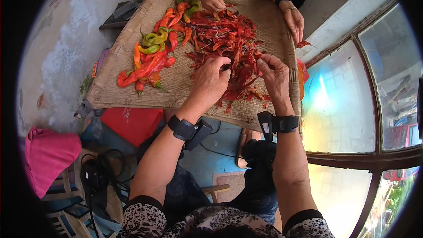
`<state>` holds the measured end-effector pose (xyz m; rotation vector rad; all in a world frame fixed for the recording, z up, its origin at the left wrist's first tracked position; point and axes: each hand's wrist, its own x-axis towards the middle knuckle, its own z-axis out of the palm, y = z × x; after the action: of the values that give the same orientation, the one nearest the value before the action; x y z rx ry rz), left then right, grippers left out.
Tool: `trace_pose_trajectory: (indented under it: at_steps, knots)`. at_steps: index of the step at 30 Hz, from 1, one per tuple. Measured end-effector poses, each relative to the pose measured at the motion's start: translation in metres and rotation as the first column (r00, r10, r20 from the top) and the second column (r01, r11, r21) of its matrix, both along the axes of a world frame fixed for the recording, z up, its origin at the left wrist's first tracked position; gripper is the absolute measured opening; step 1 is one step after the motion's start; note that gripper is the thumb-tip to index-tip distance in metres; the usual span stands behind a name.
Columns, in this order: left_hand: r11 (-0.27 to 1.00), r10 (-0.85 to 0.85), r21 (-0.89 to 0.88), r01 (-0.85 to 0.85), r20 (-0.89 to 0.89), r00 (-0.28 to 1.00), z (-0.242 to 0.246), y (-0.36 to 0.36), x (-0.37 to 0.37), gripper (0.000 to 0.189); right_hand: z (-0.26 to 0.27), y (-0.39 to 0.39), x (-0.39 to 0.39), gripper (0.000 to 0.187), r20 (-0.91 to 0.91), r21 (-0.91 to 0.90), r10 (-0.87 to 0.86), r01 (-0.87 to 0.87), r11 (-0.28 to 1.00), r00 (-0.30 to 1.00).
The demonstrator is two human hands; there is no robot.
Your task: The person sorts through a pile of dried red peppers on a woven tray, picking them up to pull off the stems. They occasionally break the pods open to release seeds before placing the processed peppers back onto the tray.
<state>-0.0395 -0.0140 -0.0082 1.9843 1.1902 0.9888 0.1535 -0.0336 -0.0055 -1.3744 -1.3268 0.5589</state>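
A pile of dried red chili peppers (228, 36) lies on a woven tray (109, 97). Over the pile's lower left edge is my left hand (213, 79), thumb and forefinger a little apart, with nothing visible between them. At the pile's right side, my right hand (274, 72) has its fingertips at a dark red dried pepper; whether it pinches the pepper cannot be told. Fresh red and green peppers (145, 69) form a group on the tray's left side.
Across the tray, another person's hand (213, 0) pinches a small red piece; their other hand (294, 23) hangs by the right rim near a dried pepper (303, 44). A framed window (340, 99) stands close on the right. Black cables (109, 172) lie over a chair at lower left.
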Motion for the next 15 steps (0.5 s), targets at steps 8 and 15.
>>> trace_pose_trajectory:
  at_steps: [8,15]
  knots:
    - [0.986,-0.121,-0.082,0.145,0.243,0.962,0.013,-0.012,0.030,0.025,0.017,-0.016,-0.012,0.018,-0.249,-0.090,0.072,-0.097,0.991,0.966]
    - [0.954,-0.110,-0.214,0.212,0.407,0.907,0.003,-0.011,0.035,0.016,0.031,-0.032,-0.011,0.018,-0.278,-0.204,0.118,-0.179,0.962,0.953]
